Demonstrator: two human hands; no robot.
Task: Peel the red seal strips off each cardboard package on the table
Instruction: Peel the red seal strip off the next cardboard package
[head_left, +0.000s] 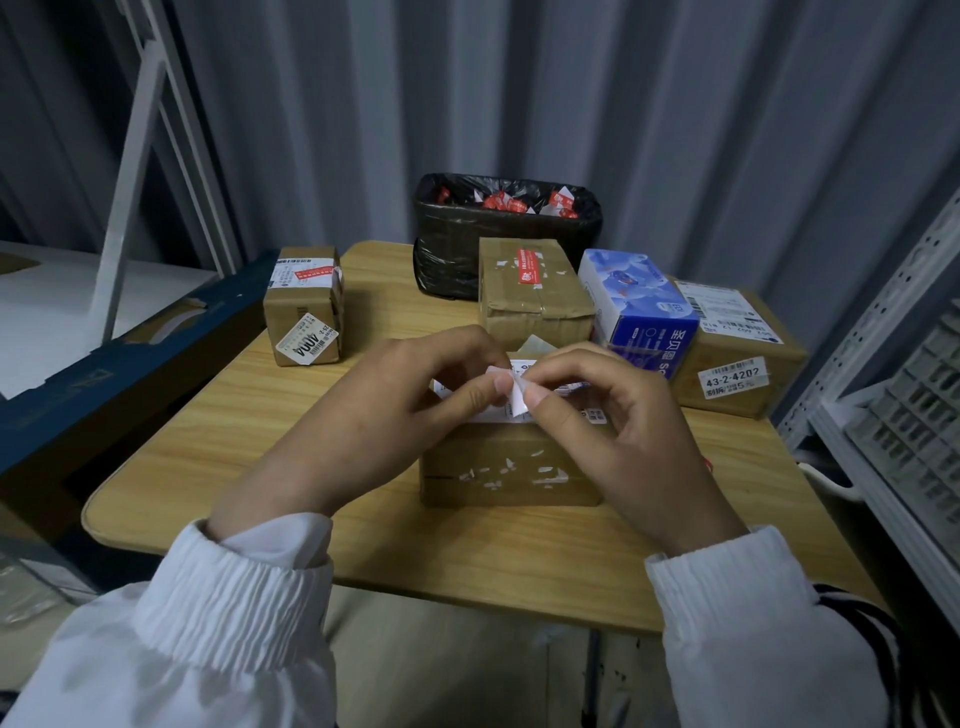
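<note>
A cardboard package (511, 470) stands at the middle of the wooden table (249, 426), its front scarred with white paper residue. Above its top, my left hand (415, 395) and my right hand (597, 410) meet and together pinch a small strip (518, 397) whose white back faces me. A small package (304, 306) at the far left carries a red seal strip (313, 272) on top. Another package (535, 291) behind the middle one bears a red strip (527, 267) too.
A bin lined with a black bag (506, 234) at the table's back holds several peeled red strips. A blue and white box (639, 306) and a labelled cardboard package (737, 353) sit at the right. Metal shelving (893, 364) stands beyond the right edge.
</note>
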